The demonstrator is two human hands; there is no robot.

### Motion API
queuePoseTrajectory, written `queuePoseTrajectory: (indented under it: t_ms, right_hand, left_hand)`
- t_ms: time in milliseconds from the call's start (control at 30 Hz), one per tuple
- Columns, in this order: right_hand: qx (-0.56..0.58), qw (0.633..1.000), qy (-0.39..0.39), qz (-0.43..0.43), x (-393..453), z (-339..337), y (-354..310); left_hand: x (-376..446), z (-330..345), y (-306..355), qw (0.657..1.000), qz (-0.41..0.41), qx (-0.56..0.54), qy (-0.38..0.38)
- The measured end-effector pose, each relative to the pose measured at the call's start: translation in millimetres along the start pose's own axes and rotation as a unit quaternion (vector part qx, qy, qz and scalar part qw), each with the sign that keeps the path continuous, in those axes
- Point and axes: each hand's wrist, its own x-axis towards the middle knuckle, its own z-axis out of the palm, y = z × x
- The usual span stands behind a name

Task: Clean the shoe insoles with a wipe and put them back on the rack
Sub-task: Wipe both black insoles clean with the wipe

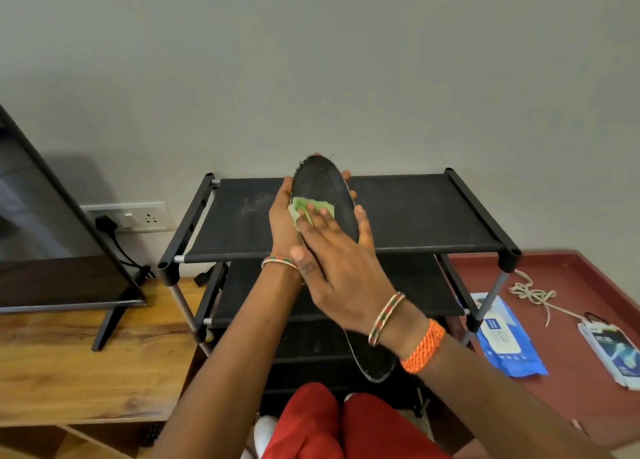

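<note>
Black shoe rack (415,216) stands centre, against the far wall, w/ wooden desk (69,365) to its left. Black insole (329,185) is held above the rack's top shelf, toe end up. Left hand (282,216) grips the insole from behind, fingers wrapped round both edges. Right hand (332,251), fingers straight, presses green wipe (304,209) flat onto the insole's face. Blue wipes pack (505,341) lies right, on red floor.
</note>
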Motion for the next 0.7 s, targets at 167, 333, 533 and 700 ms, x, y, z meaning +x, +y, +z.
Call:
queuePoseTrajectory:
  t_ms: [167, 333, 533, 700]
  right_hand:
    - [-0.084, 0.995, 0.024, 0.050, 35, -6, 18]
    - [0.026, 1.000, -0.008, -0.005, 2, 0, -4]
    - [-0.009, 0.999, -0.037, -0.027, -3, -5, -3]
    - [-0.102, 0.995, 0.011, 0.018, 29, -4, 6]
  left_hand:
    - [-9, 12, -12, 0.996, -0.011, -0.045, -0.074]
    - [5, -3, 12, 0.992, -0.036, -0.063, -0.100]
    - [-3, -6, 15, 0.993, -0.049, -0.061, -0.093]
    - [-12, -15, -9, 0.977, 0.112, 0.166, -0.078]
